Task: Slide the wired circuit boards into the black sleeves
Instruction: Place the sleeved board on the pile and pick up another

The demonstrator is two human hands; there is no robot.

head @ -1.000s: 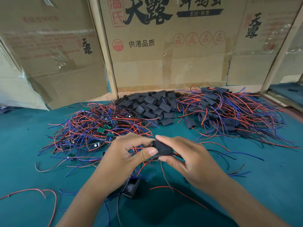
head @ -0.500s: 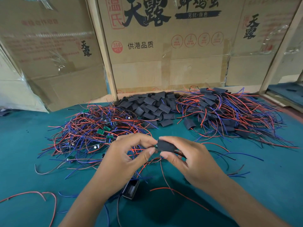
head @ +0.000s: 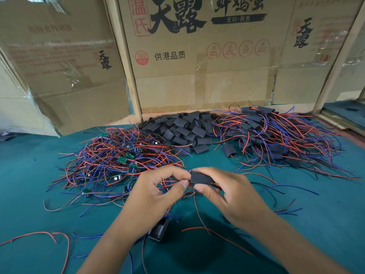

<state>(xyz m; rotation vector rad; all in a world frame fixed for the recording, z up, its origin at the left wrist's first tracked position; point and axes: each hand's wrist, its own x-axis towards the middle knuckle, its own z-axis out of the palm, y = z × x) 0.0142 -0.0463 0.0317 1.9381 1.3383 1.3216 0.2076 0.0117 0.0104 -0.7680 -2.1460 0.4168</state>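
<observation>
- Judging by the three piles at the far side of the table (head: pixel 29 175), the job looks roughly midway.
- On the right lies a heap of finished pieces (head: pixel 276 139): black sleeves with red and blue leads trailing out of them.
- In the middle sits a stack of empty black sleeves (head: pixel 183 127), still plentiful.
- On the left is a tangle of bare wired circuit boards (head: pixel 122 157), small green boards showing among the red and blue wire; these are what is left to do, and there are many.
- One piece is in hand, held above the near part of the table between the two hands: a black sleeve (head: pixel 201 177) with red wire coming out at its right end and more leads hanging down beneath it.
- No board shows at the sleeve's left mouth, so it is probably nearly or fully seated, though the inside is hidden.
- Right hand (head: pixel 235 194): thumb and forefinger curled round the sleeve, pinching it from above and below.
- Left hand (head: pixel 156 192): fingers curled, thumb and forefinger tips meeting right at the sleeve's left end; whether they pinch the wires or press the board's edge cannot be made out.
- A small black object (head: pixel 159 229) lies on the table below the left wrist, untouched, and loose wire offcuts (head: pixel 49 234) lie on the near left.
</observation>
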